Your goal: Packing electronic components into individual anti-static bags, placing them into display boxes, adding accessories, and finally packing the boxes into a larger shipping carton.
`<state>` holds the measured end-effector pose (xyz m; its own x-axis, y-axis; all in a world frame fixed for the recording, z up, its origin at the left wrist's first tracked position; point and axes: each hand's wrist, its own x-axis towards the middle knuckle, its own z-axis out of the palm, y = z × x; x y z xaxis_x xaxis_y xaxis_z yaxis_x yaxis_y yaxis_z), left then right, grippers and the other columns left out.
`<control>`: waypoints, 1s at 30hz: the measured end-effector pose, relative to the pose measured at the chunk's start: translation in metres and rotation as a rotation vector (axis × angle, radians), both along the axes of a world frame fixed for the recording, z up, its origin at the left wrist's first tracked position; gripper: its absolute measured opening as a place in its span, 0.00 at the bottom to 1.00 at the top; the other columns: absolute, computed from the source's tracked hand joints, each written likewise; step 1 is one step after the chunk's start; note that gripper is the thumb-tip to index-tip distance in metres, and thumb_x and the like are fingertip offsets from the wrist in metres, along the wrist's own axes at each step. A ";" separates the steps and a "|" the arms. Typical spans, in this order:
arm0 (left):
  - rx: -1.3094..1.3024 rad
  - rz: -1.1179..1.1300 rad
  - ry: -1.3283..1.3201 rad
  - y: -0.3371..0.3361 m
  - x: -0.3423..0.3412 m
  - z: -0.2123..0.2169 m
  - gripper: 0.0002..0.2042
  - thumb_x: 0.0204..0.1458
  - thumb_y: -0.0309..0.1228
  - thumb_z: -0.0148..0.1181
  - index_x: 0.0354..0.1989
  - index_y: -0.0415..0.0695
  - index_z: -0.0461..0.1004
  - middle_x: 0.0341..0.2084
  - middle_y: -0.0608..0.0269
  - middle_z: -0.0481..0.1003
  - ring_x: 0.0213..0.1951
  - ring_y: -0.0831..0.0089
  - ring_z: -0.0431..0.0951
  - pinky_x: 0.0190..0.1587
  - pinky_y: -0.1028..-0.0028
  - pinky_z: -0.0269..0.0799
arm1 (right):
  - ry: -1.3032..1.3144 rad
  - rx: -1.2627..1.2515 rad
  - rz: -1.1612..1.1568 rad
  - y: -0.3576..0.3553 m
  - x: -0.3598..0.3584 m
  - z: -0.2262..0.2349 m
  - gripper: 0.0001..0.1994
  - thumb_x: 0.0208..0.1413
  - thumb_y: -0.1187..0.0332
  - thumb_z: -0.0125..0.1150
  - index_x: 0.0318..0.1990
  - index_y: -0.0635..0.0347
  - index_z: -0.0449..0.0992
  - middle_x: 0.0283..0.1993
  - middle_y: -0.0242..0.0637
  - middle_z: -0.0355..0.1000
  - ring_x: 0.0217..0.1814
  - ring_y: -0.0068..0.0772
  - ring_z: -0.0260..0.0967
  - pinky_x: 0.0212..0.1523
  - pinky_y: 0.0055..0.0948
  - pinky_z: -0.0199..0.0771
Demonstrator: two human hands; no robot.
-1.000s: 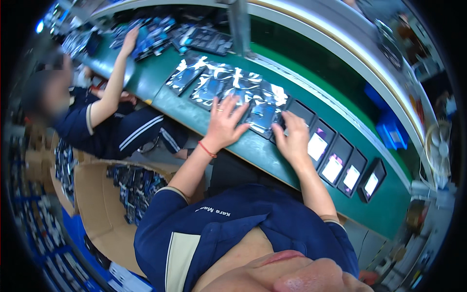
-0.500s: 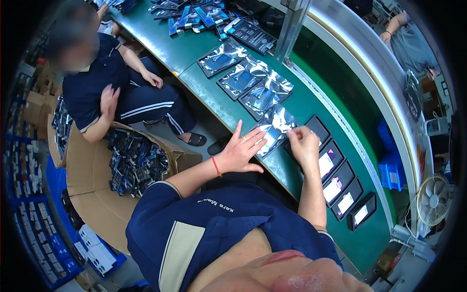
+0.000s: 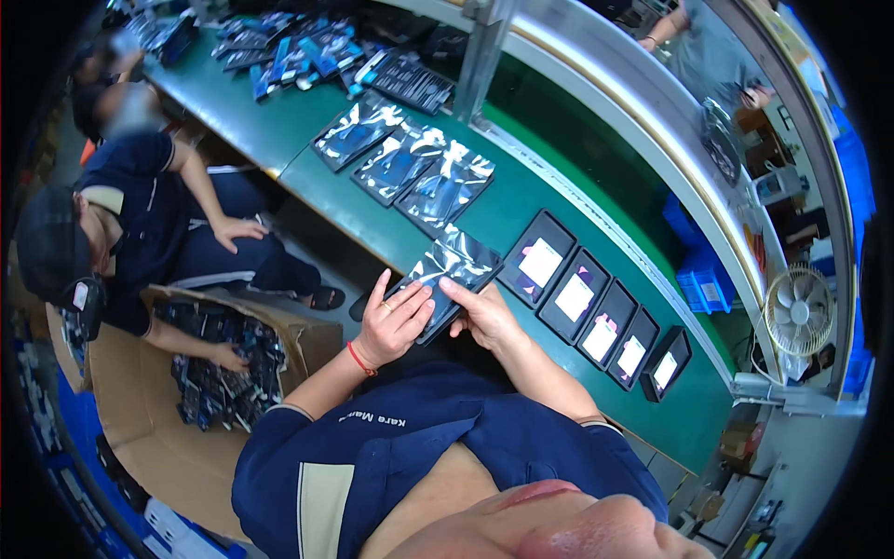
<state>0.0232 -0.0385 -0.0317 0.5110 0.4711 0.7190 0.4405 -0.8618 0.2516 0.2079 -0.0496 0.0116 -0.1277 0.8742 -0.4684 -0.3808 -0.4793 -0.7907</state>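
Observation:
A black tray wrapped in shiny clear film (image 3: 454, 256) is between my hands at the near edge of the green table. My right hand (image 3: 489, 317) grips its right side, thumb on top and fingers curled under. My left hand (image 3: 396, 324), with a ring and a red wrist cord, holds the near left side, fingers curved over the edge. Beyond lie several similar film-covered trays (image 3: 399, 166). To the right stands a row of open black trays (image 3: 575, 291) with white and pink inserts.
Dark blue packages (image 3: 307, 51) are heaped at the far left of the green table (image 3: 279, 130). A cardboard box (image 3: 140, 419) full of packages stands left, where a seated co-worker's hand (image 3: 228, 357) reaches in. A metal post (image 3: 484, 61) and a fan (image 3: 799, 312) stand beyond and right.
My right hand has come in to grip the tray, which has shifted nearer the table edge with both hands on it. The co-worker has leaned over the cardboard box. The view has turned.

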 end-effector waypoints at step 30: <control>-1.706 1.178 0.334 -0.160 -0.319 -0.337 0.18 0.46 0.39 0.59 0.42 0.41 0.77 0.44 0.47 0.75 0.48 0.54 0.75 0.50 0.62 0.72 | -0.630 0.257 -0.193 0.002 0.046 -0.040 0.27 0.47 0.69 0.69 0.54 0.62 0.64 0.44 0.40 0.71 0.34 0.30 0.69 0.26 0.27 0.69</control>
<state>-0.2958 -0.1984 -0.3688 -0.4649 0.5286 -0.7103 0.6619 0.7403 0.1177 0.2538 -0.0479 -0.0286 0.2680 0.9469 -0.1779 0.1269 -0.2177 -0.9677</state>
